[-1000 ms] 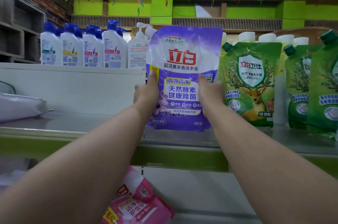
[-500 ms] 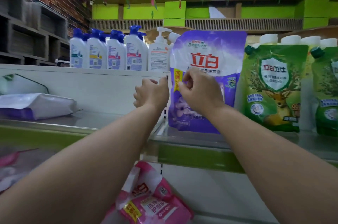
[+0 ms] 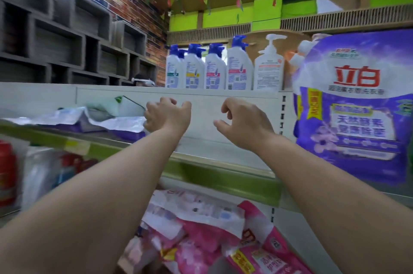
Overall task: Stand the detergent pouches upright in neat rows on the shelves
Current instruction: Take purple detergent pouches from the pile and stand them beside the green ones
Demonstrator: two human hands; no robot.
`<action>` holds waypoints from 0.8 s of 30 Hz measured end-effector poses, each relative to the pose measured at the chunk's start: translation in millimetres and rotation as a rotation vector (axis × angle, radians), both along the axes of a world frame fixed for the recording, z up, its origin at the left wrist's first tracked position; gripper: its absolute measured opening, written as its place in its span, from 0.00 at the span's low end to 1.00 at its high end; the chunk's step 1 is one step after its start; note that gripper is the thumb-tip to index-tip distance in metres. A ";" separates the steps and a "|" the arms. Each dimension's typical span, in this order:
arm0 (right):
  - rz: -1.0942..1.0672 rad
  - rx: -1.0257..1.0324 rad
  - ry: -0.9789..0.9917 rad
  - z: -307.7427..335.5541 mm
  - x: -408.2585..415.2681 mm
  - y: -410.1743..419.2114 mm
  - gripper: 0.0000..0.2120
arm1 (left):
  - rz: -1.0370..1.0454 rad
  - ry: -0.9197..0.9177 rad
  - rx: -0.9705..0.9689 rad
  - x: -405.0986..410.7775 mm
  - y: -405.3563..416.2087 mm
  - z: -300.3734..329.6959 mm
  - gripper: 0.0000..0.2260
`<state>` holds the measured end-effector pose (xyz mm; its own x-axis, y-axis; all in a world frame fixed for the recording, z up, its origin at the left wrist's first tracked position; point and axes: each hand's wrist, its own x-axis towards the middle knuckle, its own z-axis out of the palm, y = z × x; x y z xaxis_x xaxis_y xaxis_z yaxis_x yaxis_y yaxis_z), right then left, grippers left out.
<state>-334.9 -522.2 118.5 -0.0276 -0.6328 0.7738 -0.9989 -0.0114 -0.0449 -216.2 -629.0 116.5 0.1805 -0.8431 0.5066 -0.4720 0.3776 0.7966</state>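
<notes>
Store shelving is filling the view: a white metal shelf [image 3: 223,153] with a green front edge is running across the middle, and a white back panel is standing behind it. Pump bottles [image 3: 207,68] with blue tops are standing in a row on the ledge above. Dark wall cubbies are lining the left side, and coloured pennants are hanging from the ceiling.

A purple detergent pouch [image 3: 355,108] is standing upright on the shelf at the right. More purple pouches [image 3: 107,121] are lying flat on the shelf at the left. Pink pouches [image 3: 212,235] are lying in a heap on the lower level.

The left hand [image 3: 166,115] is hovering just beside the flat pouches, fingers loosely curled and holding nothing. The right hand [image 3: 242,123] is hovering over the bare shelf, apart from the upright pouch, fingers loosely curled and holding nothing.
</notes>
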 end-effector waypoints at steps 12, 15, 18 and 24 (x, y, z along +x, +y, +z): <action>-0.084 0.117 -0.043 -8.6 8.8 -30.6 0.14 | 0.014 -0.464 0.340 35.3 -88.8 -10.8 0.28; -0.106 0.132 -0.048 -10.2 8.1 -31.0 0.14 | 0.038 -0.640 0.304 32.1 -109.5 -11.9 0.19; -0.126 0.143 -0.033 -10.2 9.7 -32.4 0.14 | 0.047 -0.804 0.213 28.5 -120.8 -13.4 0.20; -0.150 0.130 -0.051 -9.2 9.8 -33.4 0.14 | -0.008 -0.987 0.117 10.6 -81.7 -4.4 0.19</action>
